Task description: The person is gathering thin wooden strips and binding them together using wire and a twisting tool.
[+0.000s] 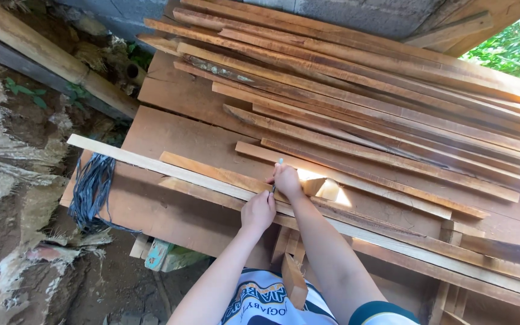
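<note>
A long pale wooden strip (151, 162) lies across the wooden workbench (170, 210), running from the left edge toward the lower right. My left hand (258, 210) presses down on this strip near its middle. Just beyond it, my right hand (286, 179) grips a small pencil (279, 164), its tip down at the strip between the two hands. A shorter brown strip (212, 171) lies alongside the pale one, right behind my hands.
A large pile of long wooden strips (380, 102) covers the back and right of the bench. A bundle of dark straps (91, 192) hangs off the left edge. Bamboo poles (49, 57) and bare earth lie to the left. Green foliage (516, 45) shows top right.
</note>
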